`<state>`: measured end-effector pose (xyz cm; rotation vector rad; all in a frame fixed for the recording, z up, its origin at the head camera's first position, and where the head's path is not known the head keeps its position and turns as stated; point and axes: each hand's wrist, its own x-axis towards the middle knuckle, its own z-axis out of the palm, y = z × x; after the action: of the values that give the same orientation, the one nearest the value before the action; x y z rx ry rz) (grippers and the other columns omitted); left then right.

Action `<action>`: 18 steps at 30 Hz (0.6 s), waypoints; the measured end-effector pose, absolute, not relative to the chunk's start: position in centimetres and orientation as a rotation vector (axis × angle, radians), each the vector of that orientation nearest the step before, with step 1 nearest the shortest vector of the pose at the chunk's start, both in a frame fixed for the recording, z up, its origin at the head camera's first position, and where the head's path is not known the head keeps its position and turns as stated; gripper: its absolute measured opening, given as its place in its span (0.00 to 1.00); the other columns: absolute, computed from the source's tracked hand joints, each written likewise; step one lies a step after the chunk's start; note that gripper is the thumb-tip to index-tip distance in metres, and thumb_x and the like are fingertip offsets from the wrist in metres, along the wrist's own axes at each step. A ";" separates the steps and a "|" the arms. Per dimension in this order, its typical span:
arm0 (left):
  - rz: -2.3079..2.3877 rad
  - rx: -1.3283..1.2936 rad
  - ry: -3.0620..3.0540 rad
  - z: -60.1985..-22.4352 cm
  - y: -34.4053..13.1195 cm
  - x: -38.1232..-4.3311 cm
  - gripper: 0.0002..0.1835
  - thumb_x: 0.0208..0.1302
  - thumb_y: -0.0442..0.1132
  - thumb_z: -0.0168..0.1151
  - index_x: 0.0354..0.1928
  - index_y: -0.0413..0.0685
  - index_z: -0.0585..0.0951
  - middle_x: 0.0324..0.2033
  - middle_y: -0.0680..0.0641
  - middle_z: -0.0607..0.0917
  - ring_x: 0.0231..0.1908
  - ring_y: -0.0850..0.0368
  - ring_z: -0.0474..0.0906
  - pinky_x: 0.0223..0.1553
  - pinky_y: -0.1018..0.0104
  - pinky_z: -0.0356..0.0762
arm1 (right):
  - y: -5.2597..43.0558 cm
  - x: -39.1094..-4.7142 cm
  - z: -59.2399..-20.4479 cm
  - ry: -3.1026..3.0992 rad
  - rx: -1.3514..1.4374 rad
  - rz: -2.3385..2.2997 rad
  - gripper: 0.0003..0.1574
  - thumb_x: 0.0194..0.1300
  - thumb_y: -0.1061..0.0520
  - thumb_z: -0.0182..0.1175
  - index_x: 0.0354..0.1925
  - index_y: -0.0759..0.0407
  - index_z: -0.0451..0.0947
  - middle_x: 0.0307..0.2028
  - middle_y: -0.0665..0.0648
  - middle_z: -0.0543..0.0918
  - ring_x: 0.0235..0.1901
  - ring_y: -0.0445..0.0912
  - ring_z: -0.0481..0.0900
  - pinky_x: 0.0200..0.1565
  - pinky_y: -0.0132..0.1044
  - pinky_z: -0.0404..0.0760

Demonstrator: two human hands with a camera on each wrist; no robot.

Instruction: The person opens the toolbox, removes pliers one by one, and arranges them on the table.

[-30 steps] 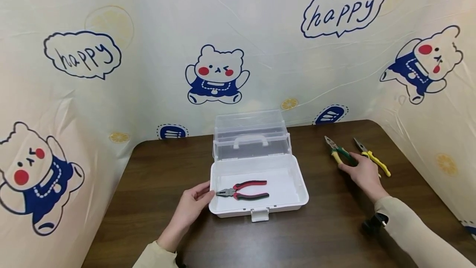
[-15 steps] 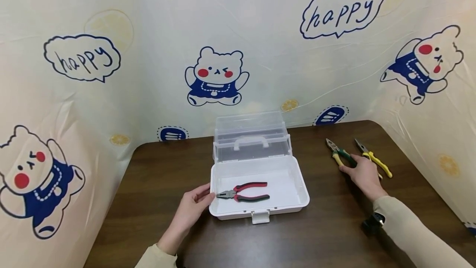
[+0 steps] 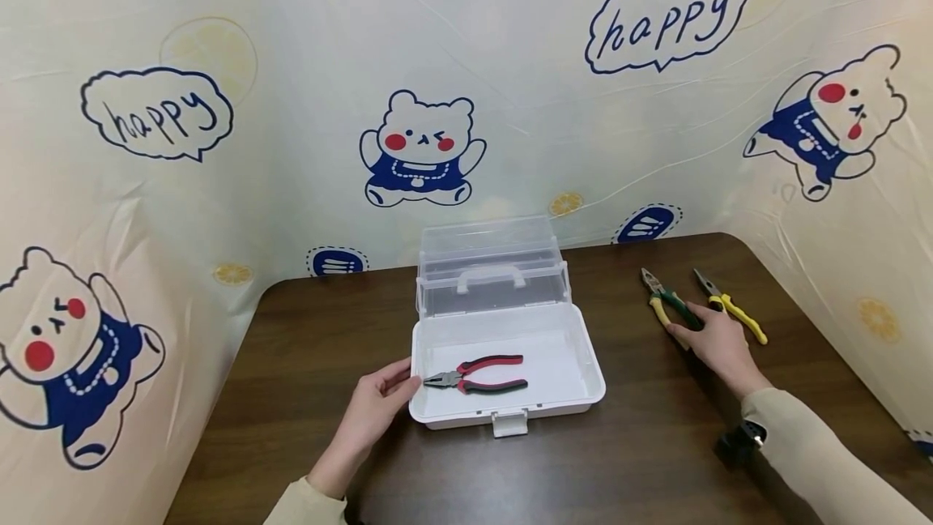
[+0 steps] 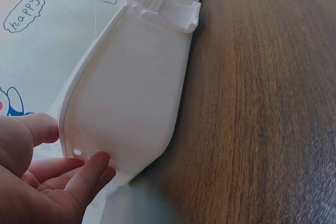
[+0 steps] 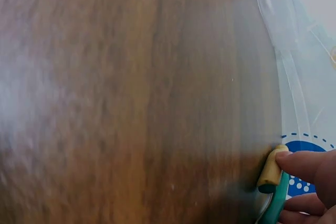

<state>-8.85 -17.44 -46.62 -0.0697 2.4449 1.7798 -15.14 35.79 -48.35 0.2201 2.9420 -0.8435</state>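
My left hand (image 3: 373,411) grips the left end of a white plastic toolbox (image 3: 586,363), thumb at the rim and fingers against the outer wall. The left wrist view shows this grip near the box's corner. Inside the box lie combination pliers (image 3: 492,386) with red and black handles, jaws pointing left. To the right, my right hand (image 3: 723,347) holds green-and-yellow-handled pliers (image 3: 656,292) by the handles, their jaws pointing away from me. In the right wrist view the thumb presses on the yellow handle (image 5: 271,171). Yellow-handled long-nose pliers (image 3: 739,317) lie just beside that hand, partly covered by it.
The box's clear lid (image 3: 496,243), with a white handle (image 3: 490,275), stands raised at the back. A latch (image 3: 509,424) hangs at the box's front. All rests on a dark wooden table (image 3: 328,330), with a printed curtain (image 3: 525,144) behind and at both sides.
My right hand has shifted slightly to the right, and the green-and-yellow pliers have moved a little with it. My left hand stays on the box.
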 end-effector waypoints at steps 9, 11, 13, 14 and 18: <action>1.837 -0.062 2.403 -46.8 -17.5 -8.8 0.22 0.71 0.31 0.66 0.63 0.29 0.79 0.55 0.31 0.85 0.55 0.44 0.85 0.50 0.67 0.84 | 35.3 -14.9 -48.3 2.943 0.262 -0.838 0.49 0.74 0.40 0.62 0.72 0.77 0.63 0.66 0.85 0.67 0.58 0.77 0.71 0.51 0.71 0.74; 1.855 -0.061 2.385 -46.9 -17.5 -8.8 0.22 0.71 0.31 0.66 0.63 0.29 0.79 0.55 0.31 0.85 0.55 0.44 0.85 0.50 0.69 0.83 | 35.3 -14.8 -48.4 2.952 0.255 -0.833 0.48 0.74 0.42 0.62 0.72 0.77 0.63 0.66 0.84 0.67 0.58 0.77 0.71 0.50 0.70 0.75; 1.863 -0.060 2.379 -47.0 -17.5 -8.8 0.21 0.71 0.30 0.65 0.63 0.28 0.79 0.55 0.31 0.85 0.55 0.44 0.84 0.50 0.70 0.82 | 35.2 -14.8 -48.5 2.959 0.246 -0.830 0.48 0.74 0.43 0.62 0.72 0.78 0.63 0.66 0.84 0.68 0.58 0.77 0.72 0.50 0.70 0.75; 1.857 -0.062 2.384 -47.0 -17.5 -8.9 0.21 0.71 0.30 0.65 0.63 0.29 0.79 0.55 0.31 0.85 0.55 0.44 0.85 0.49 0.70 0.82 | 35.2 -14.8 -48.5 2.961 0.240 -0.829 0.48 0.74 0.43 0.62 0.72 0.78 0.63 0.66 0.84 0.68 0.58 0.77 0.72 0.50 0.70 0.75; 1.834 -0.090 2.393 -47.1 -17.5 -9.0 0.21 0.71 0.31 0.66 0.63 0.31 0.80 0.55 0.33 0.86 0.54 0.46 0.85 0.49 0.70 0.82 | 35.2 -14.8 -48.6 2.978 0.209 -0.817 0.47 0.74 0.44 0.62 0.71 0.79 0.63 0.65 0.83 0.69 0.58 0.77 0.72 0.51 0.70 0.75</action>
<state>-9.00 -17.55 -47.07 -0.0898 2.3931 1.8341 -14.83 35.21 -48.56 0.2087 2.9784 -0.8168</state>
